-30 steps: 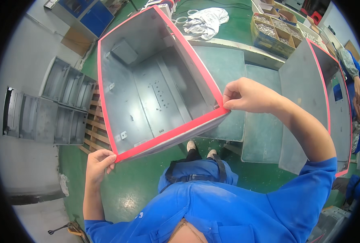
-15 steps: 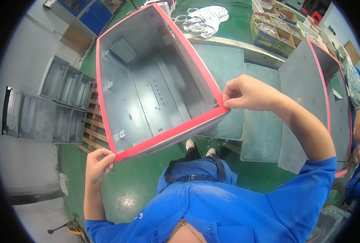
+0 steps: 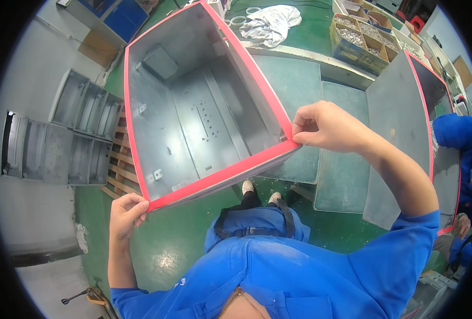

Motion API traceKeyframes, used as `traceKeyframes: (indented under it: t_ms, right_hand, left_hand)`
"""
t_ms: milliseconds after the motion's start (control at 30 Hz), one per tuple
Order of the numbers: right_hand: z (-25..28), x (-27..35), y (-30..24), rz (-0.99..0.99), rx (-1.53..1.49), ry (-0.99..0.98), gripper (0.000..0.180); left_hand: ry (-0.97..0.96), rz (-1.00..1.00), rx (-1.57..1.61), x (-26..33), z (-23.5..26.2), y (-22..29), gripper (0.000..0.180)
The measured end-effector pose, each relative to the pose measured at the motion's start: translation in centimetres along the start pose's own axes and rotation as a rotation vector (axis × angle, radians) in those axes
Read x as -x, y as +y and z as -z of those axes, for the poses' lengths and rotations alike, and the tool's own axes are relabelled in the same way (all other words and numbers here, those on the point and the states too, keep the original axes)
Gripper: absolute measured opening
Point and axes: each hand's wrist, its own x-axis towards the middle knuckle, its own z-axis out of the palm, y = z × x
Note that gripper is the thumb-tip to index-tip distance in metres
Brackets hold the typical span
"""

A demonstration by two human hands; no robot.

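Both hands' fingers pinch the near corners of an open grey metal box (image 3: 193,117) edged in red.

Bright blue short-sleeved work shirt (image 3: 278,276) worn, collar open at neck; pale dusty smudges seen across chest. Sleeves ended above elbow, forearms left bare. Left hand (image 3: 125,212) and right hand (image 3: 323,127) ungloved, no rings or watch seen. Dark strap or belt (image 3: 257,232) seen at waist. Dark trousers and light-coloured shoes (image 3: 260,189) seen far below.
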Motion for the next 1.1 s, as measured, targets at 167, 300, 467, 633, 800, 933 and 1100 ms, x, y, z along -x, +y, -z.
traceKeyframes:
  t_ms: [167, 300, 467, 633, 800, 933, 1100]
  right_hand:
    - [-1.0, 0.6, 0.9, 0.069, -0.102, 0.122, 0.011]
    - [-2.3, 1.4, 2.5, -0.032, -0.493, 0.193, 0.017]
    - [-3.9, 2.3, 2.2, -0.138, -0.742, 0.246, 0.018]
    - [-4.2, 2.1, 2.2, -0.163, -0.833, 0.246, 0.02]
    - [-4.0, 1.9, 2.0, -0.182, -0.819, 0.249, 0.018]
    - [-4.0, 1.7, 1.6, -0.197, -0.801, 0.237, 0.017]
    - [-5.1, 1.5, 0.6, -0.168, -0.67, 0.298, 0.012]
  left_hand:
    - [-0.004, 0.0, 0.001, 0.1, -0.1, 0.1, 0.005]
    - [0.007, 0.02, -0.004, 0.2, 0.0, 0.1, 0.005]
    - [-0.006, 0.044, -0.005, 0.0, 0.1, 0.3, 0.005]
    - [0.003, 0.047, 0.0, 0.0, 0.2, 0.2, 0.006]
    - [0.032, 0.056, 0.006, -0.1, 0.1, 0.4, 0.008]
    - [0.043, 0.101, -0.066, 0.4, 0.3, 1.0, 0.009]
    - [-0.067, 0.105, -0.133, 0.2, 1.2, 1.0, 0.015]
